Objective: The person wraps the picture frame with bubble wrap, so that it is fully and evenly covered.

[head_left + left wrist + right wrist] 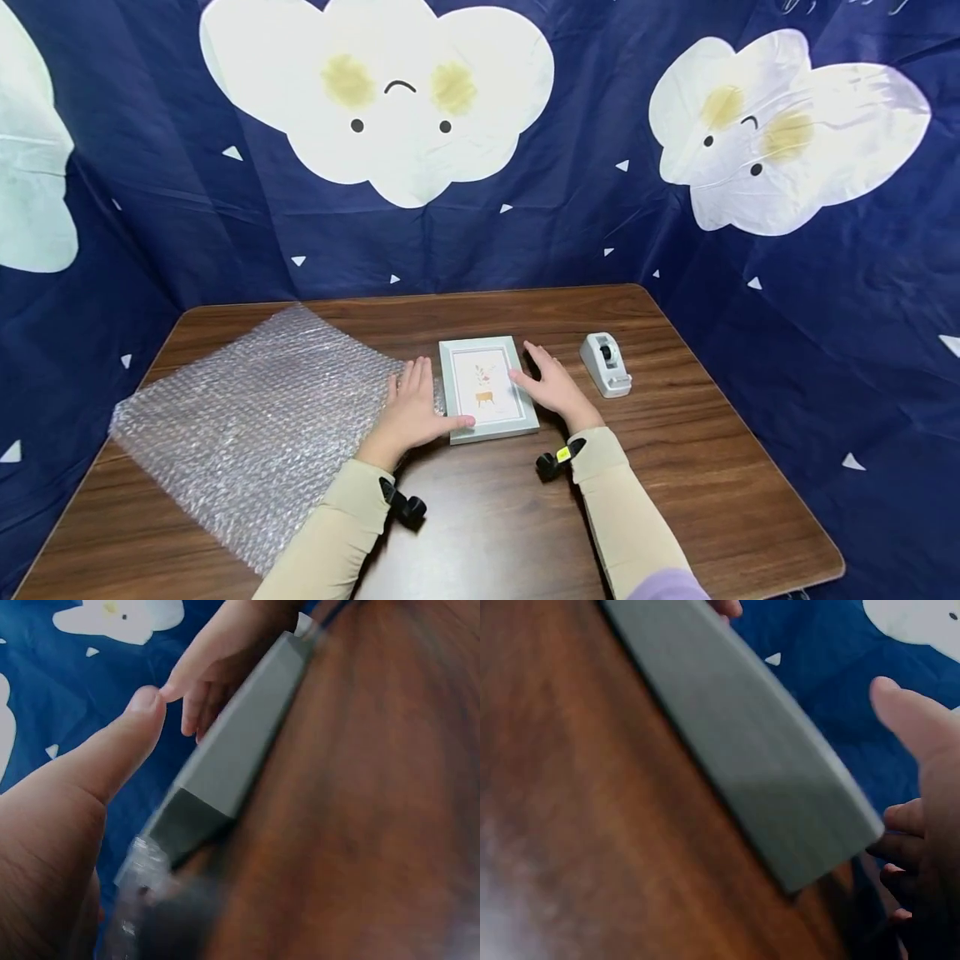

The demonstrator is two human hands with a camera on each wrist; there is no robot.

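Observation:
A picture frame (529, 412) with a pale grey-green border and a small plant print lies face up on the table, between the two hands. My left hand (411, 414) is at its left side, fingers straight, the thumb reaching over the lower left corner. On the other side is my right hand (552, 385), fingers extended and thumb over the right border. Both wrist views show the frame's side edge (240, 742) and a thumb apart from it; neither hand grips it. A sheet of bubble wrap (262, 425) lies flat beside and under the left hand.
A white tape dispenser (606, 365) stands to the right of the right hand. The brown wooden table (720, 500) ends at a dark blue curtain (247, 217) with white clouds, behind and at both sides.

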